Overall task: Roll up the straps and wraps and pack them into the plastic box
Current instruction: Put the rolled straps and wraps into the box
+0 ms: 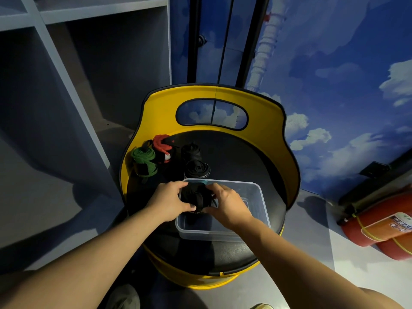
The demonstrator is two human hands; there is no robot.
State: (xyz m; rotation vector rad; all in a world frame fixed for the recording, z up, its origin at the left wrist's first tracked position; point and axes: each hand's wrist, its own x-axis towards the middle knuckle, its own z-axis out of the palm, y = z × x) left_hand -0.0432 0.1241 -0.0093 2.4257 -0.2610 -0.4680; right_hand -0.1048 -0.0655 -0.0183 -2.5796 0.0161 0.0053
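Observation:
A clear plastic box [256, 197] stands on the black seat of a yellow barrel chair. Over its left half, my left hand [169, 201] and my right hand [227, 204] both grip a rolled black wrap [197, 198], holding it inside the box's rim. A teal piece [201, 182] shows at the box's far left corner. Behind the box lie rolled wraps: a green one [143, 161], a red one [162, 148], and two black ones [191, 151] [197, 169].
The yellow chair back [267, 121] with a handle cut-out curves round the far side of the seat. Grey shelving [66, 63] stands to the left. Red fire extinguishers [383, 226] lie on the floor at the right. A shoe [124, 297] shows at the bottom.

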